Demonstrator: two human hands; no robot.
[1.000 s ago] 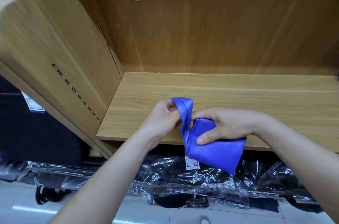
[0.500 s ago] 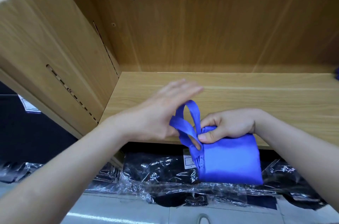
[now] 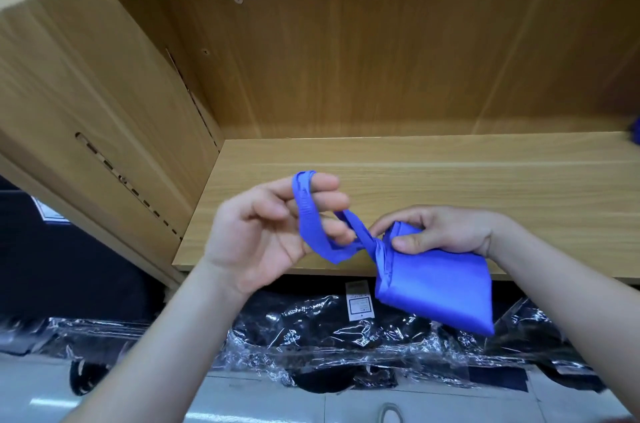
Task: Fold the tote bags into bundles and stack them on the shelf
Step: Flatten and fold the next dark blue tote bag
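While right hand pinches folded blue tote bag | left hand hooks its handle | white tag print unreadable

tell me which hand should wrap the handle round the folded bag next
Likely the left hand: the handle is looped over its fingers. The right hand pinches the folded tote bag, keeping the bundle together.

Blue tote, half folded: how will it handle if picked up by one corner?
Probably floppy: the blue tote sags below the right hand pinching it. Likely light, since a pinch carries it. The strap drapes limply over the left hand, so may snag.
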